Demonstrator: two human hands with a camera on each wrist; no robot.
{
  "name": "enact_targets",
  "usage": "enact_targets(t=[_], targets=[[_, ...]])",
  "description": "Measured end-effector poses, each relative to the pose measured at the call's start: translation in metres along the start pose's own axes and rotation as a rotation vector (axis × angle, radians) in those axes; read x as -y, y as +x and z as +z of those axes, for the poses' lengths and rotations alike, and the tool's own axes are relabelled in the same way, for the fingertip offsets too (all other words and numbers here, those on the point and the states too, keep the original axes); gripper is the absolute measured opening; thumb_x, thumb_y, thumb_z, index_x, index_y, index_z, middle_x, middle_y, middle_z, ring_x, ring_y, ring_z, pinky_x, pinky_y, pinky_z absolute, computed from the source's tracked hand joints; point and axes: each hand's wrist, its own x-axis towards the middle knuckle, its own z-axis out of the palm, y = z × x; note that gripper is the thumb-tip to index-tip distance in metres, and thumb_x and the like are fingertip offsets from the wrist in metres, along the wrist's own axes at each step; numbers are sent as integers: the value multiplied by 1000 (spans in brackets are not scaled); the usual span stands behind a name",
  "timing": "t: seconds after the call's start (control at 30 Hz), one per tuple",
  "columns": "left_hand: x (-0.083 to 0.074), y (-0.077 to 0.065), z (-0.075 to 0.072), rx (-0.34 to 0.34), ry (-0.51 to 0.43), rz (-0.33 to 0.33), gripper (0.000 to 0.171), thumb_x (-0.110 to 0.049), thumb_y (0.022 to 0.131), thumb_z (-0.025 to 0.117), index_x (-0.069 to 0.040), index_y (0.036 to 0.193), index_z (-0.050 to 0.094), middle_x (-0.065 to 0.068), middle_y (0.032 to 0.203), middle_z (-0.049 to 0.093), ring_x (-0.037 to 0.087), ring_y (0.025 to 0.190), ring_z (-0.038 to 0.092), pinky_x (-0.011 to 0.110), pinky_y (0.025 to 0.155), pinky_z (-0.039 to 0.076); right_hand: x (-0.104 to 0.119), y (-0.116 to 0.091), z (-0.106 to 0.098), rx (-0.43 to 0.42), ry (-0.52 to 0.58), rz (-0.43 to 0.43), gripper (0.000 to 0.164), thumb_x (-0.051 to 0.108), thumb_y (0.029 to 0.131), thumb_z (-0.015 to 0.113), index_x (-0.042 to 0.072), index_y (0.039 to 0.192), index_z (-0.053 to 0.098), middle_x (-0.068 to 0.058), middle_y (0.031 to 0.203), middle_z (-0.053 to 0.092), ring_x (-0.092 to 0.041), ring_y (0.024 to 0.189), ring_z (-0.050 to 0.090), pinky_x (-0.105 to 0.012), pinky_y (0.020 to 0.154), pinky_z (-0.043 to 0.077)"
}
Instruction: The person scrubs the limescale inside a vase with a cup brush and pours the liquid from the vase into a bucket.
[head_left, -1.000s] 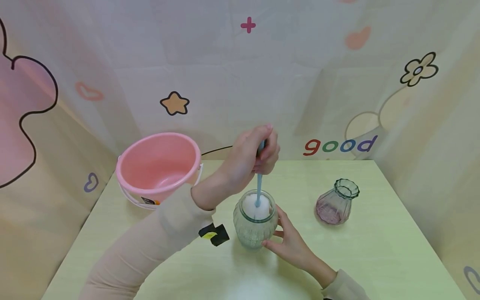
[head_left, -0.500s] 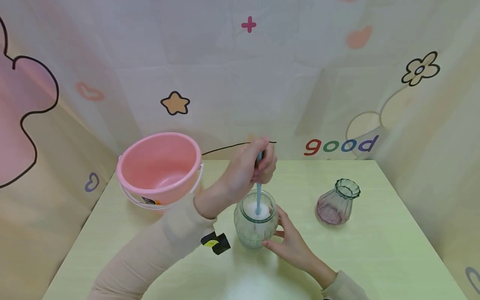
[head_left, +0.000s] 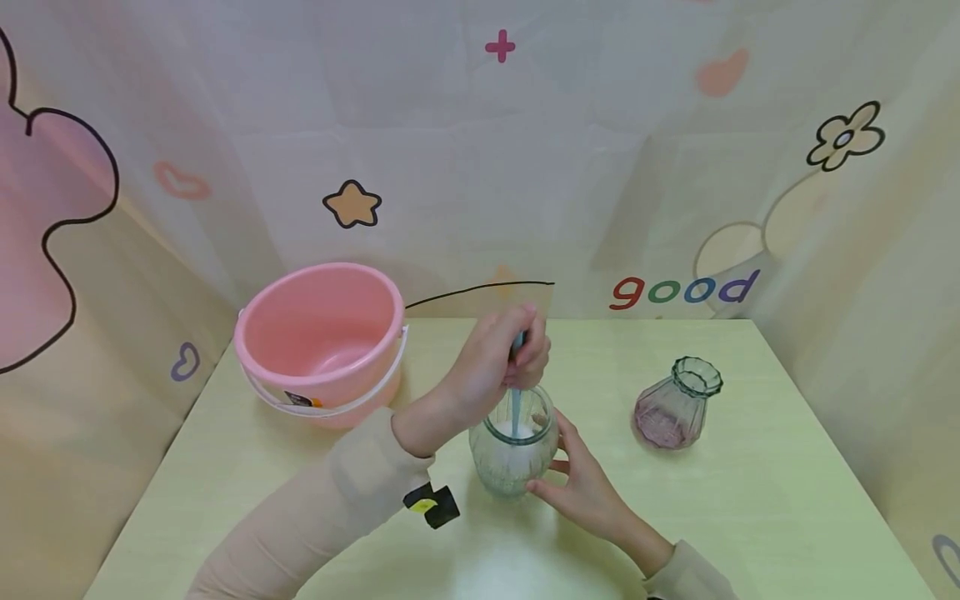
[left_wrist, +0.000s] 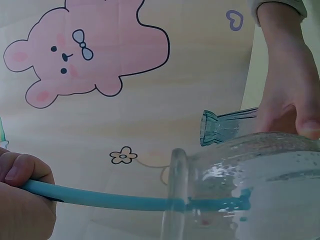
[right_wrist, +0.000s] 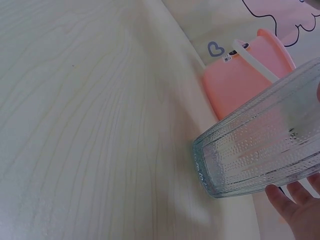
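Note:
My left hand [head_left: 487,362] grips the light-blue handle [head_left: 516,412] of a bottle brush, thumb at the top of its fist. The handle runs down through the mouth of a clear ribbed glass jar [head_left: 502,479]. Inside, the brush's white head shows blurred through the glass. In the left wrist view the handle [left_wrist: 115,201] enters the jar [left_wrist: 280,150] lengthwise, with water drops on the glass. My right hand [head_left: 588,492] holds the jar from its right side, thumb in front and fingers behind. Its fingertips touch the jar's lower side in the right wrist view.
A pink bucket [head_left: 345,387] with a white handle stands at the table's back left. Towards the right lies a tilted green-and-purple glass vase [head_left: 670,415]. A printed curtain [head_left: 585,192] surrounds the pale wooden table [head_left: 780,500] at back and sides.
My left hand has moved down towards the jar's mouth, pushing the brush deeper; its white head has sunk from the rim into the jar. My right hand and the jar stay in place.

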Motion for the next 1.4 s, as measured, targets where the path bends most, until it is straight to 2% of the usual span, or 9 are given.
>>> enact_targets(t=[0.2, 0.5, 0.6, 0.8, 1.03, 1.4], targets=[[12, -5, 0, 8, 43, -24, 38, -21, 94, 29, -10, 57, 29, 0, 49, 22, 17, 44, 19, 27, 43, 18, -1, 0, -1, 7, -2, 0, 87, 4, 74, 70, 7, 142, 15, -20, 136, 32, -33, 112, 43, -39, 80, 49], [39, -17, -3, 42, 197, -156, 35, -21, 90, 30, -4, 60, 32, 5, 53, 26, 22, 49, 25, 28, 49, 26, -1, 0, -1, 20, 13, 6, 87, 4, 75, 69, 10, 142, 14, -18, 136, 32, -33, 114, 42, -40, 81, 48], [45, -20, -4, 55, 245, -173, 36, -21, 90, 30, -3, 59, 34, 6, 53, 27, 21, 49, 26, 27, 50, 27, -1, 0, -2, 21, 7, 8, 88, 2, 75, 69, 9, 142, 14, -18, 136, 32, -33, 115, 41, -40, 81, 48], [48, -21, -4, 70, 269, -161, 38, -22, 90, 30, -3, 57, 34, 6, 52, 27, 21, 49, 28, 27, 51, 28, 1, 1, -2, 21, 3, 4, 87, 0, 74, 69, 8, 142, 14, -18, 137, 31, -33, 115, 40, -41, 81, 48], [50, -21, -4, 106, 287, -133, 32, -16, 86, 28, -6, 57, 32, 7, 52, 27, 21, 48, 27, 27, 49, 27, 0, 0, -2, 15, 6, 21, 85, 0, 74, 69, 7, 141, 16, -17, 135, 33, -32, 115, 41, -40, 80, 48], [50, -22, -3, 112, 342, -179, 26, -11, 84, 28, -7, 59, 32, 7, 55, 27, 21, 50, 28, 26, 52, 28, -1, -1, -1, 14, 10, 19, 83, 1, 74, 69, 7, 139, 18, -16, 135, 34, -31, 115, 41, -39, 81, 48]])
